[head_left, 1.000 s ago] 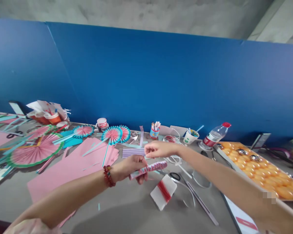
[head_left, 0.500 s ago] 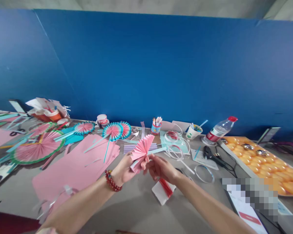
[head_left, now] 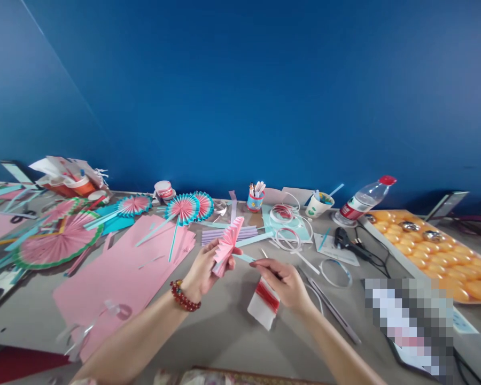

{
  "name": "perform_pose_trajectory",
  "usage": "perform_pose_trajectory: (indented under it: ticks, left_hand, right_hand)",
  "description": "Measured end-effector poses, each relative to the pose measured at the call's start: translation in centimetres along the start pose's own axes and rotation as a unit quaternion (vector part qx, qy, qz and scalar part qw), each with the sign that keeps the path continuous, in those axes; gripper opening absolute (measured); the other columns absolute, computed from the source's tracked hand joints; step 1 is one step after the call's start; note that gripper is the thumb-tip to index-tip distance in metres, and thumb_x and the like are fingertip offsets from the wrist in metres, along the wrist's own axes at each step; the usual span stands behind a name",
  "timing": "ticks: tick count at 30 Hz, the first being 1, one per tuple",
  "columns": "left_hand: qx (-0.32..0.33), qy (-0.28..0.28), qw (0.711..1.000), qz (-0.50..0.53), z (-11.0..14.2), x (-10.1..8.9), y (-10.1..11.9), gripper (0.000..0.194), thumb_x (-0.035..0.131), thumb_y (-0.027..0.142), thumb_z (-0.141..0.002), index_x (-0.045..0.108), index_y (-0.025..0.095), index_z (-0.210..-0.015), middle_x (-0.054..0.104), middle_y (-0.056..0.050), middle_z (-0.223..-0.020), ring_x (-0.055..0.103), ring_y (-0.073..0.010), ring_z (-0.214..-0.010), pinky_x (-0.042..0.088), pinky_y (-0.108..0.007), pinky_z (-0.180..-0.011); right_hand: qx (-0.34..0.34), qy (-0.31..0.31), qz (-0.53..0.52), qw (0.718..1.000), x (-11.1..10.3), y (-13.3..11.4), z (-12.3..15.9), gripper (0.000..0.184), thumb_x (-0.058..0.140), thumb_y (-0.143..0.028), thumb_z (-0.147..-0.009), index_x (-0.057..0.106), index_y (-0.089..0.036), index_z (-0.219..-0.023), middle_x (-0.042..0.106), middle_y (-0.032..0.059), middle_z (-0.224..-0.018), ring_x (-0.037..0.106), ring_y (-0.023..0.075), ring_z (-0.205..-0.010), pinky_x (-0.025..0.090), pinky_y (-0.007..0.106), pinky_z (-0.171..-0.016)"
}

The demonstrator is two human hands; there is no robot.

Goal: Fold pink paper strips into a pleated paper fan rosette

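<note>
My left hand (head_left: 203, 270), with a red bead bracelet at the wrist, is closed around a pink pleated paper fan (head_left: 228, 241), partly spread. Two light blue paper strips reach out from the fan to the right. The upper strip (head_left: 256, 239) points away freely. On the lower strip (head_left: 244, 258), my right hand (head_left: 284, 280) pinches the outer end between thumb and fingers. A thin pale tip (head_left: 263, 253) shows just beyond the right hand; I cannot tell if it is held. Below lies a white card wound with red thread (head_left: 264, 302).
Pink paper sheets (head_left: 120, 272) and finished round fans (head_left: 182, 209) lie to the left. Behind stand a pen cup (head_left: 255, 200), a paper cup (head_left: 319, 204) and a bottle (head_left: 363, 202). A long grey tool (head_left: 334, 310) and an orange bumpy tray (head_left: 412, 246) are at right.
My right hand has moved slightly right and down from the fan, drawing out the lower blue strip by its end. The fan has turned narrower to view. The camera has tipped down.
</note>
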State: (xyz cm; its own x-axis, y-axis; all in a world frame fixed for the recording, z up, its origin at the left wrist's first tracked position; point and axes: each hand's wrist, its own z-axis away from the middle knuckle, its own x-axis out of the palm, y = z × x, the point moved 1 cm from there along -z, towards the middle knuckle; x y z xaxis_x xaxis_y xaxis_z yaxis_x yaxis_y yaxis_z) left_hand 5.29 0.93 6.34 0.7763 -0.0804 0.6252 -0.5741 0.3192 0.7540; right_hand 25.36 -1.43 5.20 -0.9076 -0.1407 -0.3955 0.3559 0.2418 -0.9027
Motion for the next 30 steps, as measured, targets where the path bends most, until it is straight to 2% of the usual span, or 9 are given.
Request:
perform_pose_trajectory:
  ticks: [4,7,10,12,14,17,21,24,30]
  left_hand:
    - [0.021,-0.017,1.0,-0.012,0.2,0.3,-0.1,0.021,0.072,0.028,-0.075,0.056,0.015,-0.079,0.072,-0.009,-0.082,0.062,-0.0114,-0.055,0.05,-0.023,-0.057]
    - [0.048,-0.009,0.997,-0.056,0.3,0.7,-0.1,0.027,0.071,0.033,-0.077,0.05,0.017,-0.081,0.072,-0.007,-0.08,0.063,-0.0121,-0.052,0.047,-0.022,-0.051]
    - [0.06,0.019,0.993,-0.1,0.4,1.1,-0.3,0.034,0.075,0.038,-0.073,0.049,0.018,-0.081,0.069,-0.002,-0.069,0.062,-0.0131,-0.047,0.044,-0.021,-0.044]
    - [0.053,0.024,0.991,-0.121,0.5,1.3,-0.5,0.036,0.075,0.041,-0.071,0.05,0.018,-0.08,0.065,0.001,-0.061,0.061,-0.0135,-0.045,0.042,-0.02,-0.041]
    - [0.039,0.017,0.991,-0.128,0.7,1.5,-0.7,0.037,0.075,0.044,-0.071,0.051,0.017,-0.08,0.062,0.002,-0.057,0.06,-0.0128,-0.044,0.039,-0.018,-0.039]
    - [0.02,0.006,0.993,-0.12,1.0,1.6,-1.1,0.039,0.075,0.046,-0.07,0.051,0.017,-0.079,0.062,0.002,-0.057,0.059,-0.0118,-0.044,0.039,-0.018,-0.039]
    - [-0.001,0.002,0.995,-0.104,1.1,1.7,-1.7,0.041,0.078,0.046,-0.067,0.051,0.017,-0.078,0.063,0.002,-0.059,0.061,-0.0122,-0.046,0.044,-0.019,-0.043]
    - [-0.002,-0.003,0.996,-0.089,1.1,1.7,-2.2,0.042,0.079,0.046,-0.067,0.051,0.017,-0.079,0.064,0.001,-0.062,0.062,-0.0121,-0.046,0.045,-0.02,-0.043]
    - [0.015,-0.007,0.996,-0.085,1.1,1.9,-2.5,0.041,0.079,0.046,-0.067,0.051,0.017,-0.078,0.063,0.002,-0.061,0.061,-0.0121,-0.045,0.045,-0.02,-0.042]
  right_hand:
    - [0.012,-0.011,0.002,1.0,0.4,0.6,0.2,0.029,0.052,-0.037,-0.09,0.074,-0.019,-0.09,0.063,0.0019,-0.065,0.05,0.0134,-0.056,0.036,0.024,-0.052]
    - [0.056,-0.015,-0.02,0.998,0.5,1.1,0.5,0.029,0.052,-0.038,-0.089,0.073,-0.018,-0.093,0.064,0.0016,-0.062,0.051,0.013,-0.053,0.037,0.023,-0.05]
    - [0.109,-0.06,-0.073,0.99,0.6,1.4,0.9,0.034,0.054,-0.043,-0.089,0.068,-0.016,-0.104,0.062,0.0002,-0.058,0.05,0.012,-0.047,0.037,0.023,-0.047]
    - [0.118,-0.077,-0.107,0.984,0.9,1.6,1.0,0.037,0.056,-0.045,-0.088,0.063,-0.016,-0.111,0.064,0.0006,-0.063,0.052,0.0123,-0.05,0.038,0.023,-0.048]
    - [0.108,-0.068,-0.134,0.983,1.4,1.9,1.0,0.039,0.058,-0.046,-0.088,0.059,-0.018,-0.115,0.062,-0.0008,-0.065,0.051,0.0117,-0.051,0.038,0.022,-0.048]
    - [0.08,-0.022,-0.162,0.983,2.3,2.1,0.6,0.042,0.062,-0.046,-0.087,0.055,-0.02,-0.119,0.051,-0.0066,-0.058,0.043,0.0089,-0.046,0.032,0.02,-0.044]
    - [0.055,0.01,-0.181,0.982,3.3,2.0,-0.1,0.042,0.069,-0.048,-0.081,0.057,-0.02,-0.111,0.04,-0.0098,-0.053,0.033,0.0068,-0.043,0.025,0.02,-0.041]
    - [0.063,0.011,-0.21,0.976,3.7,2.1,-0.4,0.04,0.07,-0.051,-0.08,0.06,-0.019,-0.101,0.041,-0.0091,-0.051,0.031,0.0064,-0.042,0.024,0.02,-0.041]
    - [0.087,0.02,-0.279,0.956,4.3,3.2,-0.4,0.039,0.072,-0.052,-0.077,0.059,-0.019,-0.095,0.044,-0.0085,-0.052,0.033,0.006,-0.039,0.027,0.019,-0.039]
